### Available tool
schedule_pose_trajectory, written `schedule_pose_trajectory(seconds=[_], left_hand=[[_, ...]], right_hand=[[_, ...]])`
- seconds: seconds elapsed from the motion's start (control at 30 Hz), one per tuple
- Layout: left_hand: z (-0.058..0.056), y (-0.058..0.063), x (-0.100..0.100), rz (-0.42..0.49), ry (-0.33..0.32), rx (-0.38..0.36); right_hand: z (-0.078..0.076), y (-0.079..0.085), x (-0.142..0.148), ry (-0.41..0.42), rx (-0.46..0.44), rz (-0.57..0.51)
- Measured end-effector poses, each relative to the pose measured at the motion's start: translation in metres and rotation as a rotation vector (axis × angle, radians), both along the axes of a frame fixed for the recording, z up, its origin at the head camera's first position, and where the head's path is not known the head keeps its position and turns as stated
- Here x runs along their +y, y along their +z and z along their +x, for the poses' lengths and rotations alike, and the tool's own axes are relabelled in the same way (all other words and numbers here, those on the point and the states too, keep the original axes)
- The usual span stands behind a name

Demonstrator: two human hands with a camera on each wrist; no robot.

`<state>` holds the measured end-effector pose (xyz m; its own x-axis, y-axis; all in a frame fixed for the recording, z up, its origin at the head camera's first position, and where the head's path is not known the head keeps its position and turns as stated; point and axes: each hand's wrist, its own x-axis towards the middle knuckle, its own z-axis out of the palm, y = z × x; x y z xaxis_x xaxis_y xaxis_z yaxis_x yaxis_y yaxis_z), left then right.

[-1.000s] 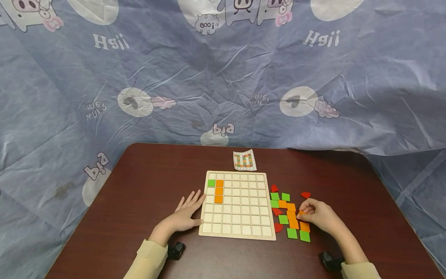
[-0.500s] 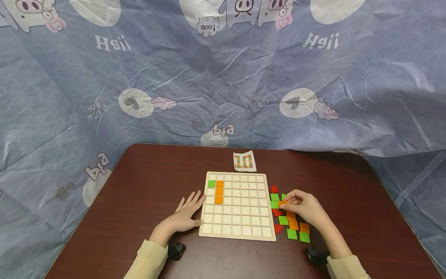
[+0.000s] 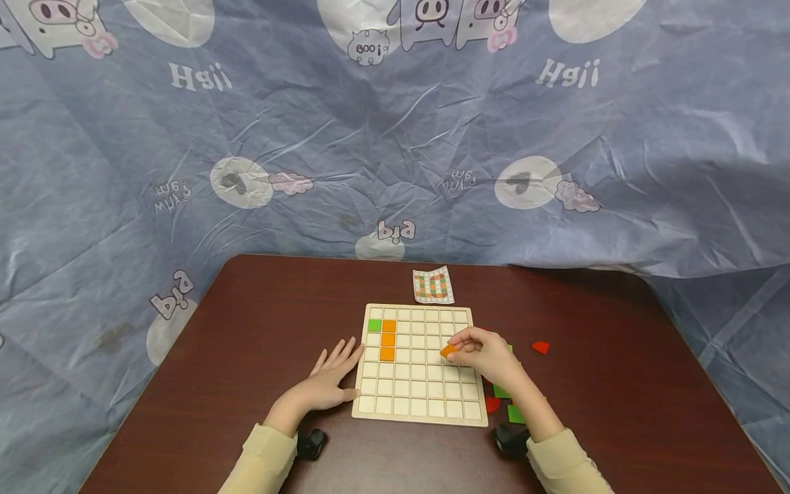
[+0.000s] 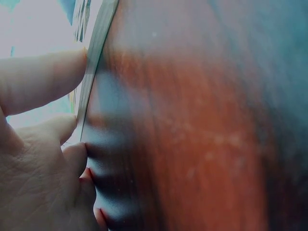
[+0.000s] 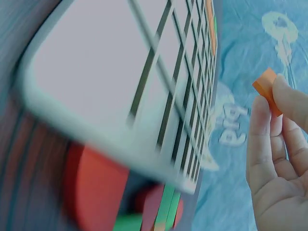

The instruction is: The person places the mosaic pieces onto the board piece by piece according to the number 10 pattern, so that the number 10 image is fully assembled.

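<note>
A pale grid board (image 3: 418,420) lies on the table, with a green tile (image 3: 374,325) and a short column of orange tiles (image 3: 388,339) set in its upper left cells. My right hand (image 3: 487,353) pinches a loose orange tile (image 3: 448,350) above the right half of the board; the right wrist view shows that orange tile (image 5: 268,86) between thumb and fingers. My left hand (image 3: 327,384) rests with spread, straight fingers at the board's left edge. In the left wrist view, the thumb (image 4: 45,79) and fingertips touch the board's side (image 4: 94,62).
Right of the board lie loose green tiles (image 3: 516,414) and red pieces (image 3: 492,404), partly hidden under my right arm. A separate red piece (image 3: 540,348) lies farther right. Behind the board is a small paper printed with a coloured grid pattern (image 3: 434,285). A printed cloth (image 3: 395,137) hangs behind the table.
My right hand has moved left from the loose pieces to over the board, carrying an orange tile. My left hand has stayed at the board's edge.
</note>
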<state>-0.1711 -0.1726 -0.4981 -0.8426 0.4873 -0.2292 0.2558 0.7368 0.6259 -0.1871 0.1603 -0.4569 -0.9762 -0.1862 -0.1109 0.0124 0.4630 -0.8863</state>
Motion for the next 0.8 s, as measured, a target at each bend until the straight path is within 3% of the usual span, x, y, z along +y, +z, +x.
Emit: schedule_pose_trajectory(seconds=[0.27,0.43,0.8], left_hand=[[0.0,0.0,0.0,0.0,0.011,-0.012],[0.0,0.0,0.001,-0.003,0.013,-0.015],[-0.001,-0.001,0.0,-0.002,0.011,-0.012]], right_hand=[[-0.005,-0.006,-0.041,0.034,-0.052,-0.092],[-0.006,-0.011,-0.061,0.044,-0.041,-0.103],[-0.008,-0.02,-0.089,0.037,0.011,-0.014]])
